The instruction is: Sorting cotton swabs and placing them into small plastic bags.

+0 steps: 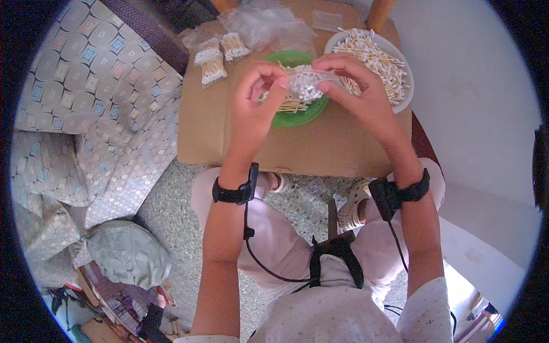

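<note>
Both hands pinch the top of a small clear plastic bag (307, 86) packed with white-tipped cotton swabs. My left hand (260, 91) grips its left edge between thumb and fingers. On the other side, the edge is pinched by my right hand (351, 83). The bag hangs over a green bowl (286, 121), which holds loose cotton swabs (290, 104) with pale sticks. Right of it, a white bowl (410, 91) is heaped with more loose swabs (377, 60), partly hidden by my right hand.
Filled bags of swabs (213, 67) lie at the back left of the cardboard-topped table (320, 146). Flat clear bags (271, 26) are spread behind the green bowl. A patterned sofa (103, 97) stands to the left, a white wall (469, 86) to the right.
</note>
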`<action>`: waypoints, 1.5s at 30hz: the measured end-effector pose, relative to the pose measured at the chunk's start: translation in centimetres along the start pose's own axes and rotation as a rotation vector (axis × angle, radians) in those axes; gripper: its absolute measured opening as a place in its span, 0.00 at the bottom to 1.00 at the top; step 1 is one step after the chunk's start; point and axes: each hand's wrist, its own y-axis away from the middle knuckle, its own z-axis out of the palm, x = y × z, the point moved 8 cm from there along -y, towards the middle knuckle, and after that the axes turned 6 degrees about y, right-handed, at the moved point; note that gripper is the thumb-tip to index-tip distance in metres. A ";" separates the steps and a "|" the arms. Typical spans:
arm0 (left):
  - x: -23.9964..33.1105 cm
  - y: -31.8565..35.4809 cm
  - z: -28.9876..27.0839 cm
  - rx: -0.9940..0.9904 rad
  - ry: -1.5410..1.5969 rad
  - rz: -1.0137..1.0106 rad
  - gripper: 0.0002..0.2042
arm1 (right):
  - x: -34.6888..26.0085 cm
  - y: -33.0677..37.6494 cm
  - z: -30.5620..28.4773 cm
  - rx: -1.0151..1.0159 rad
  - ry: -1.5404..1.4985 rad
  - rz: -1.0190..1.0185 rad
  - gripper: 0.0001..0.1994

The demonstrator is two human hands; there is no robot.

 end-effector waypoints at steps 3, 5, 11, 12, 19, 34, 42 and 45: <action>0.0 0.0 0.0 -0.023 -0.002 0.024 0.04 | 0.2 0.1 0.0 0.042 -0.020 0.050 0.14; 0.2 -0.1 0.2 -0.034 -0.005 0.057 0.04 | -0.1 0.1 -0.4 0.044 0.012 0.001 0.14; 0.9 -0.1 0.6 -0.075 -0.105 0.116 0.04 | -1.3 0.2 -0.3 0.046 0.061 -0.067 0.15; 0.8 -0.1 0.7 -0.076 -0.104 0.115 0.04 | -1.5 0.2 -0.3 0.046 0.096 -0.095 0.14; 0.6 -0.1 1.2 -0.110 -0.136 0.106 0.04 | -1.0 0.4 0.4 0.037 0.103 -0.076 0.12; 0.2 -0.1 1.4 -0.104 -0.122 0.114 0.04 | -1.5 0.6 0.2 0.098 0.176 -0.096 0.07; -0.2 0.0 1.6 -0.104 -0.064 0.083 0.04 | -2.0 0.6 0.3 0.068 0.271 -0.169 0.07; -0.2 0.1 1.7 -0.121 -0.099 0.118 0.04 | -2.2 0.7 0.3 0.086 0.341 -0.214 0.07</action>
